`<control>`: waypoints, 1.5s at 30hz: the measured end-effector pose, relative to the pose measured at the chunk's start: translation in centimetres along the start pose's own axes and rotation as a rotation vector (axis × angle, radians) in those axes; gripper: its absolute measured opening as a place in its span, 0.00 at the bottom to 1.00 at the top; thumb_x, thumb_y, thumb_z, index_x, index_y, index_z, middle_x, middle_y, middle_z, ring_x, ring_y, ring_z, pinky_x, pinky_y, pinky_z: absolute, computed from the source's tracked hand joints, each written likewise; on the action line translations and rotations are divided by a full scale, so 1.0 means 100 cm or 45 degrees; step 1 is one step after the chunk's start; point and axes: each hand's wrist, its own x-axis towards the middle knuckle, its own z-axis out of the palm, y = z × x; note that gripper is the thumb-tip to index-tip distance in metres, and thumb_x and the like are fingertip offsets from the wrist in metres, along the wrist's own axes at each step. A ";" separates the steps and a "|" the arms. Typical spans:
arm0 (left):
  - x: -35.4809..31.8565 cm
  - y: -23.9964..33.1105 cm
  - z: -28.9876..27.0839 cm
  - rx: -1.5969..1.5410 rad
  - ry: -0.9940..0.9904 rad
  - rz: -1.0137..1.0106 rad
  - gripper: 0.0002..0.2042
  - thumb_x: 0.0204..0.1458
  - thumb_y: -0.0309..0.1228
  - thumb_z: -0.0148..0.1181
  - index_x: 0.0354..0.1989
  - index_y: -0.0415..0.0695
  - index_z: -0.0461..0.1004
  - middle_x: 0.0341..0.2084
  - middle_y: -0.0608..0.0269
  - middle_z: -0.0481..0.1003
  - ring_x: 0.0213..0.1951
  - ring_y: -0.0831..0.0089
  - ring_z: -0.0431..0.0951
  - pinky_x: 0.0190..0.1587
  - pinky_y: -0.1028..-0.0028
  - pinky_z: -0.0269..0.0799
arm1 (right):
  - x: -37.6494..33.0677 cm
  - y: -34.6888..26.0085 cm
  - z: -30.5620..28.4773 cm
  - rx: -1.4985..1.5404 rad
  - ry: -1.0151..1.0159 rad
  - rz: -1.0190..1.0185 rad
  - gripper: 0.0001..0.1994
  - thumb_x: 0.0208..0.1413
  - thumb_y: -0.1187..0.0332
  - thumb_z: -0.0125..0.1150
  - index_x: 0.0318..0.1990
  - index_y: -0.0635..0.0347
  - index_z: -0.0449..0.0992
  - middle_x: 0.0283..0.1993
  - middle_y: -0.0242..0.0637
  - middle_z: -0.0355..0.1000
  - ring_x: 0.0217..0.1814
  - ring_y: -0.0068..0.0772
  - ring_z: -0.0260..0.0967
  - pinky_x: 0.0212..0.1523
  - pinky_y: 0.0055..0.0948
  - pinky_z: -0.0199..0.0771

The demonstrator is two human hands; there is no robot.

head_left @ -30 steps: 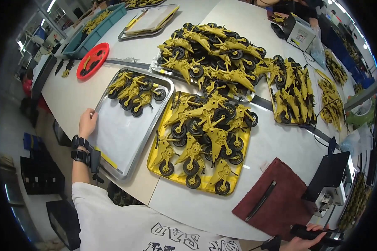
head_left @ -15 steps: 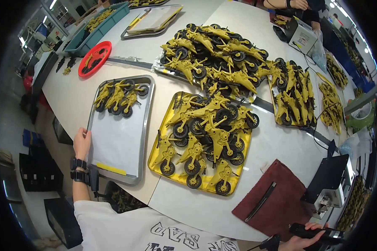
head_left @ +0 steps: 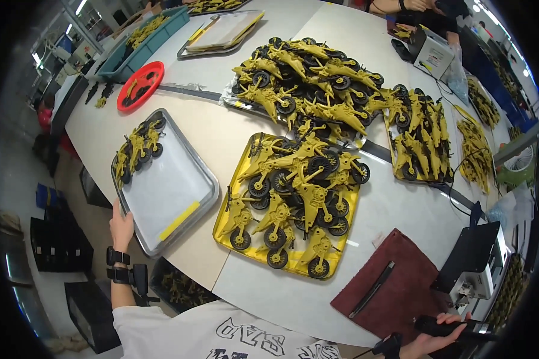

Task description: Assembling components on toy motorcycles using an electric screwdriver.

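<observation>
left hand (head_left: 121, 226): grip closed, arm extended | right hand (head_left: 432, 342): grip closed, low

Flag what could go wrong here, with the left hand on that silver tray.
1. The silver tray overhangs the table edge, gripped only by the left hand; it could tip.
2. Its few yellow toy motorcycles sit bunched at the far end and may slide.
3. The yellow tray is piled high; a nudge could spill it.

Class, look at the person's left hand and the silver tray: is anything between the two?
Nothing visible. The left hand already grips the near left edge of the silver tray, with no object between them. The yellow toy motorcycles sit at the tray's far end, away from the hand.
</observation>
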 end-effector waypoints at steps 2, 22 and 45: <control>-0.008 0.008 0.002 -0.197 -0.096 0.037 0.32 0.49 0.30 0.54 0.64 0.41 0.51 0.20 0.47 0.74 0.27 0.51 0.76 0.34 0.59 0.70 | -0.004 0.000 0.006 0.016 0.017 -0.037 0.21 0.63 0.61 0.46 0.56 0.69 0.59 0.25 0.31 0.57 0.22 0.21 0.52 0.27 0.22 0.55; -0.068 0.363 -0.060 -0.672 -0.388 1.627 0.30 0.42 0.19 0.55 0.60 0.42 0.61 0.50 0.47 0.69 0.53 0.54 0.68 0.55 0.65 0.63 | -0.022 -0.006 0.015 -0.198 -0.185 -0.308 0.24 0.61 0.66 0.48 0.59 0.71 0.50 0.28 0.34 0.61 0.27 0.26 0.60 0.34 0.27 0.65; -0.152 0.380 -0.030 -0.280 -0.268 1.622 0.46 0.25 0.27 0.72 0.61 0.44 0.58 0.54 0.44 0.60 0.56 0.45 0.61 0.58 0.56 0.57 | -0.030 0.009 -0.007 -0.250 -0.131 -0.405 0.32 0.51 0.56 0.61 0.56 0.63 0.53 0.25 0.36 0.63 0.20 0.28 0.61 0.24 0.28 0.66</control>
